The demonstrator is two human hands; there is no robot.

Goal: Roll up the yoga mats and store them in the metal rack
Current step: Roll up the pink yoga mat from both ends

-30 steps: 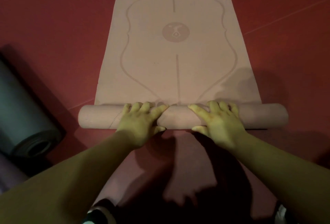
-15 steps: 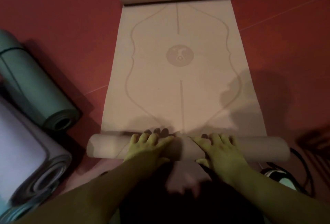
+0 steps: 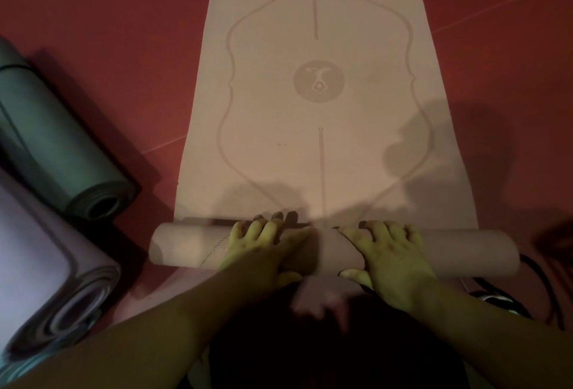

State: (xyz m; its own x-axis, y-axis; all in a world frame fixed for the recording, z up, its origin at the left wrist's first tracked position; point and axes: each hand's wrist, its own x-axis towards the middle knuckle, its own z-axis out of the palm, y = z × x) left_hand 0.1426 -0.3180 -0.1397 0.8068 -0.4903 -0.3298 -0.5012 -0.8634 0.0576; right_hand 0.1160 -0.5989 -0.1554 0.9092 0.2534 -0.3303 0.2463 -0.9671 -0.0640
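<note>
The pink mat's roll (image 3: 449,252) lies on the red floor (image 3: 124,32) just before me, long axis left to right, its flat length (image 3: 319,146) running straight away. My left grip (image 3: 263,246) and right grip (image 3: 393,255) press its middle, fingers spread, clasping nothing. I judge even pressure from both matters, so the ends wind flush, tight.

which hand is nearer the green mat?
Left. The left hand rests on the pink roll left of centre, on the side toward the green mat. The right hand rests on the same roll right of centre, farther off.
</note>
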